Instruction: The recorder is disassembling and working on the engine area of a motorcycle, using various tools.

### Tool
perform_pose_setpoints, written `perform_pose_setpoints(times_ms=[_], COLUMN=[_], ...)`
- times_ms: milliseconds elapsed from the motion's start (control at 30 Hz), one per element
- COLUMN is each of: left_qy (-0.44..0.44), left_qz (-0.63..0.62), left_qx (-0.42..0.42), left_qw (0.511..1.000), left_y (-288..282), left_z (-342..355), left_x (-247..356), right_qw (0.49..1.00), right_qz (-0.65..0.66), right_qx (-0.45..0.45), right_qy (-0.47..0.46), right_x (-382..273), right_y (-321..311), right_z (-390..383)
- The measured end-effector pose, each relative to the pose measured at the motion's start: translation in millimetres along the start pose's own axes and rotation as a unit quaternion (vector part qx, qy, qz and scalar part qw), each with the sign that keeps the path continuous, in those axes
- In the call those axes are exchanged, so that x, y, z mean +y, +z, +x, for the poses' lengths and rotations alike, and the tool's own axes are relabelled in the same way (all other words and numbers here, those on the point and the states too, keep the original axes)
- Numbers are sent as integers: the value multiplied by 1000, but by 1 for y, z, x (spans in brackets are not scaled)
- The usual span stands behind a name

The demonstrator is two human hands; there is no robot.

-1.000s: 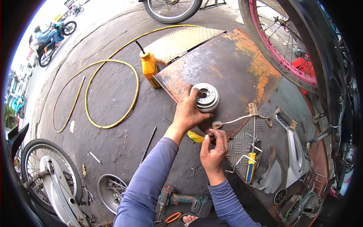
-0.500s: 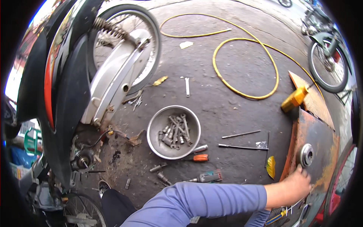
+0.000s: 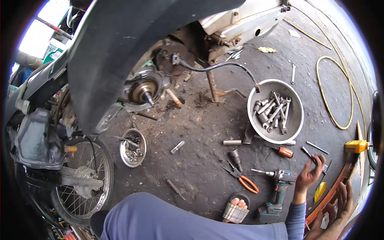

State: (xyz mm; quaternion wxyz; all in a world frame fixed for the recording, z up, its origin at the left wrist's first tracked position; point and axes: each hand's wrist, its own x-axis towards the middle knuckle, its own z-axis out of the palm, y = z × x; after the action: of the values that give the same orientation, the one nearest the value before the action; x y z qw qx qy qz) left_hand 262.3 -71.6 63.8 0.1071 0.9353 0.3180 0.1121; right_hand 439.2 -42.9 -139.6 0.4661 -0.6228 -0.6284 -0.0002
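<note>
My right hand (image 3: 309, 177) is raised at the lower right, fingers slightly curled and apart, with nothing visible in it. It covers part of a thin rod (image 3: 305, 151) on the ground. Close to the right rim is my left hand (image 3: 339, 210), fingers spread, with no held object visible. Near my right forearm lies a teal and black cordless impact driver (image 3: 283, 184) with a long socket. Orange-handled pliers (image 3: 245, 183) and an orange-handled screwdriver (image 3: 285, 151) lie beyond it. A metal bowl (image 3: 301, 114) holds several wrenches and sockets.
A partly dismantled motorcycle (image 3: 100, 60) fills the upper left, its engine shaft (image 3: 146, 96) exposed. A small bowl (image 3: 122, 154) of little parts stands near a spoked wheel (image 3: 86, 176). At right are a yellow bottle (image 3: 356, 146), a yellow hose (image 3: 319, 80) and a rusty-edged board (image 3: 334, 194).
The view has swung left toward the motorcycle's engine. The left hand has left the metal sheet beside the round metal part and now shows spread fingers. The right hand has come into view.
</note>
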Motion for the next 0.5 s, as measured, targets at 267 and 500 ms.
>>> perform_pose_setpoints(times_ms=[267,500], left_qy=[-81,-236], left_qz=[186,-669], left_qx=[76,395], left_qw=[976,584], left_y=[-63,-23], left_z=[-62,-217], left_x=[-16,-176], right_qw=[924,877], right_qz=[229,221], right_qx=[-280,-348], right_qy=[-123,-248], right_x=[-198,-319], right_y=[106,185], right_z=[65,95])
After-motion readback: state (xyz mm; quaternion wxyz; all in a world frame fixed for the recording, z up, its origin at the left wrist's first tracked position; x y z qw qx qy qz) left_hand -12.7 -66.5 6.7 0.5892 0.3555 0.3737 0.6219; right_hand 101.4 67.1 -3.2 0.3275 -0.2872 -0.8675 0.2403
